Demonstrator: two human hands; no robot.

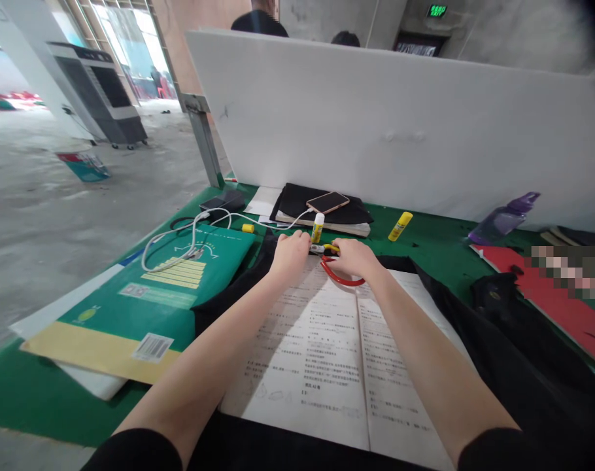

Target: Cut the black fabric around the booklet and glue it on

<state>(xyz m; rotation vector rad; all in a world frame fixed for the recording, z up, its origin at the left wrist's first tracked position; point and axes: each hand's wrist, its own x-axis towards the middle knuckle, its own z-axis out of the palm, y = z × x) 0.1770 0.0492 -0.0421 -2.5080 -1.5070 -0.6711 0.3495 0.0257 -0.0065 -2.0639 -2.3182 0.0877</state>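
My right hand (354, 257) is closed around a pair of pliers (343, 273) with red and yellow handles, one red handle swung out towards me. The metal head of the tool points left, at the fingers of my left hand (291, 252). That hand is closed in a pinch; what it grips there is too small or hidden to name. Right behind my left fingertips stands a glue stick (318, 230) with a white top. Both hands are over the far edge of an open printed book (322, 353), which rests on black cloth.
At left lie a green-and-yellow book (145, 307) and a white cable (194, 239). A yellow cap (248, 228), a phone (328, 202) on a black notebook (297, 199) and another glue stick (400, 226) sit further back. A purple bottle (503, 219) and red folder (552, 301) are right, before a white partition (376, 124).
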